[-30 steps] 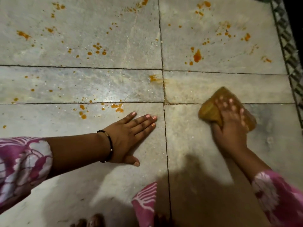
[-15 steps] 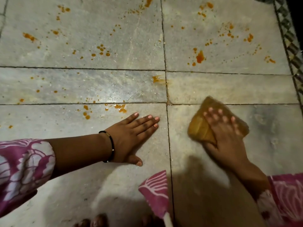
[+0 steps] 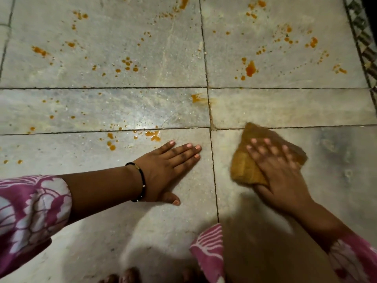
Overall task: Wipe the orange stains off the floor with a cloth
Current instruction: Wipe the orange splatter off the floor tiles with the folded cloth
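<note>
**Cloth working the near right tile, most stains still waiting**

Cloth (image 3: 246,170), orange-brown and folded into a soft wad, is lying on the near right floor (image 3: 285,111) tile, just right of the grout line. It is looking limp and light, probably damp, so it is likely to bunch and slide unless pressed from above; a flat palm over its middle seems the best hold. The right hand (image 3: 279,170) is doing just that, fingers spread and straight on top, blurred with motion. The left hand (image 3: 165,170) is resting flat on the neighbouring tile, fingers straight, holding nothing. Orange stains (image 3: 250,68) are dotting the far tiles, with a smear (image 3: 196,98) by the joint. Compared with a second ago, the cloth and right hand are sitting further left and nearer the person; the left hand is unmoved.
</note>
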Tool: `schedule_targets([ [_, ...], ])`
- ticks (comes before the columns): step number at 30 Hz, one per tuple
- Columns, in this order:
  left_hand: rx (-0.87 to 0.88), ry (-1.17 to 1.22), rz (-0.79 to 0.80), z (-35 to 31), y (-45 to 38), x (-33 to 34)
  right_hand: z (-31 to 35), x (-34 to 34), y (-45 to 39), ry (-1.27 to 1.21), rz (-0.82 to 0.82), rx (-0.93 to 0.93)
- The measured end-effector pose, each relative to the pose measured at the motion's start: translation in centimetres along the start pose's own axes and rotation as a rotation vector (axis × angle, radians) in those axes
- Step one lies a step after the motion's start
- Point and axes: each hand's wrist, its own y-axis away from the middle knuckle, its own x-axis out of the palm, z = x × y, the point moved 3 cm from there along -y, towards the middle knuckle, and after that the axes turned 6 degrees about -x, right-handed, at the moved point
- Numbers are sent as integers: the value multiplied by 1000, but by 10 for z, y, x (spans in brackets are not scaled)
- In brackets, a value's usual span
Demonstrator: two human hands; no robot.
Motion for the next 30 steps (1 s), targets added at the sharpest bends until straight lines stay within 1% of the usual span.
schedule_targets([
  [2,0,1,3,-1,0,1,-31,-8,-6,-24,-43,175],
  [4,1,7,18,0,2,2,-50,-18,-37,-29,-96,353],
  [5,10,17,-8,0,1,1,-54,-21,-56,-36,-97,422],
  [6,18,24,-40,1,1,0,-52,-24,-76,-45,-78,450],
  [7,23,29,-49,2,1,1,-42,-25,-91,-48,-49,423],
  [9,24,34,-42,2,1,0,-11,-24,-99,-37,-11,250],
  [11,17,0,-66,1,2,-1,24,-15,-77,-4,20,43],
  [13,1,-17,-77,1,2,-2,38,-2,-39,27,34,-61],
  [15,20,-1,-71,3,2,-2,28,5,-4,39,29,-53],
  [17,20,9,-82,2,2,-1,0,0,11,39,17,17],
  [19,22,2,-97,2,2,-3,-27,-10,-6,49,7,115],
  [22,20,6,-5,3,2,-1,-43,-23,-64,16,-66,291],
  [23,19,-1,8,2,1,-2,-39,-25,-83,-2,-72,318],
  [24,17,-5,14,1,1,-3,-30,-27,-97,-11,-61,305],
  [26,13,10,18,2,1,-4,0,-25,-107,-3,-38,158],
  [28,6,-10,36,1,2,-5,30,-18,-88,4,-12,-45],
  [30,0,-21,45,0,2,-6,40,-8,-53,4,17,-141],
])
